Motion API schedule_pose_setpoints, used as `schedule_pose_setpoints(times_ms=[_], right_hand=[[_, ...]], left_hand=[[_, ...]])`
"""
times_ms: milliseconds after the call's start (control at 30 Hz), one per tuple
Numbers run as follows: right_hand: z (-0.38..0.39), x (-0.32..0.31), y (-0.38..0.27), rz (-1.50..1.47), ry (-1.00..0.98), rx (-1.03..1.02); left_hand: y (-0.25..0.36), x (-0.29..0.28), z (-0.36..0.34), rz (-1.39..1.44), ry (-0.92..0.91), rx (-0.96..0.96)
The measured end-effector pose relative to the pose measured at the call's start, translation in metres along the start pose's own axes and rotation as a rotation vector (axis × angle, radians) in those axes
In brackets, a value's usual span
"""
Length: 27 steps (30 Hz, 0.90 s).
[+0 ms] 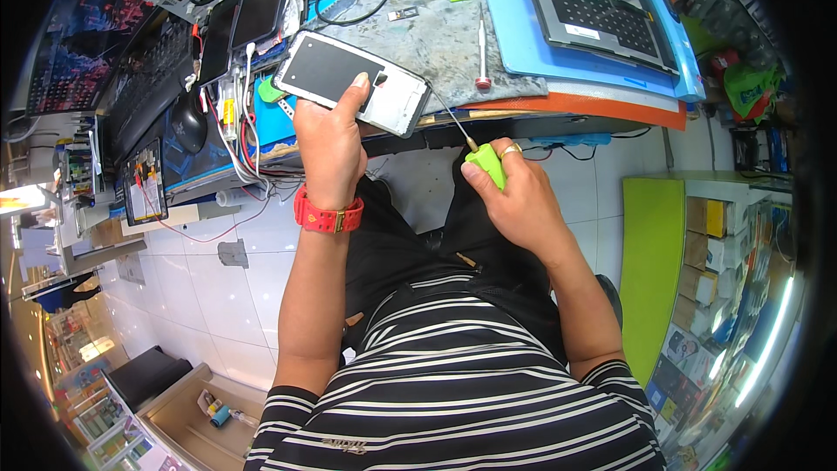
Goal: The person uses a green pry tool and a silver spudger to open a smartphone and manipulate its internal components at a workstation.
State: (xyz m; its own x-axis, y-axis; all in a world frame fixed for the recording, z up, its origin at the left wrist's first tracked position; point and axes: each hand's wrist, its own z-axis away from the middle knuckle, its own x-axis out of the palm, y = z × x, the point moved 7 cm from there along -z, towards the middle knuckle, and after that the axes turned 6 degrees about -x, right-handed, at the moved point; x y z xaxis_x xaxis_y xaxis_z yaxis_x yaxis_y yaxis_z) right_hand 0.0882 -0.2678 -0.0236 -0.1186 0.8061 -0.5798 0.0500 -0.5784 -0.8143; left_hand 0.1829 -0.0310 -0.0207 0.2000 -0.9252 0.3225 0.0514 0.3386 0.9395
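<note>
My left hand is closed on a phone frame, its thumb lying across the inner face, which is dark on one part and silvery white on the other. It is tilted above the bench's front edge. My right hand grips the green handle of a screwdriver-like tool with a thin metal shaft. That shaft slants up and left to the frame's right corner. Whether its tip touches the frame, I cannot tell. A screwdriver with a red cap lies on the grey work mat beyond.
At the right is a laptop part on a blue mat. Two dark phones, cables, a black mouse and a keyboard crowd the left. An open drawer with small items is at lower left; a green panel stands right.
</note>
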Motion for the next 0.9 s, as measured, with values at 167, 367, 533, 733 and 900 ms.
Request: schedule_pose_setpoints(times_ms=[167,367,533,733,900], right_hand=[[-0.004,-0.002,-0.002,0.026,-0.023,0.013],[0.004,-0.008,0.003,0.027,0.004,0.015],[-0.001,-0.006,-0.001,0.043,-0.012,0.011],[0.009,-0.008,0.005,0.019,0.032,-0.024],[0.026,-0.01,0.002,-0.12,0.081,-0.018]], left_hand=[[-0.001,-0.003,-0.002,-0.03,0.003,0.023],[0.0,0.0,0.0,0.006,0.001,0.017],[0.0,-0.002,-0.001,-0.016,-0.001,-0.002],[-0.003,-0.003,-0.003,-0.017,-0.013,0.031],[0.005,0.0,0.011,0.066,0.004,0.01]])
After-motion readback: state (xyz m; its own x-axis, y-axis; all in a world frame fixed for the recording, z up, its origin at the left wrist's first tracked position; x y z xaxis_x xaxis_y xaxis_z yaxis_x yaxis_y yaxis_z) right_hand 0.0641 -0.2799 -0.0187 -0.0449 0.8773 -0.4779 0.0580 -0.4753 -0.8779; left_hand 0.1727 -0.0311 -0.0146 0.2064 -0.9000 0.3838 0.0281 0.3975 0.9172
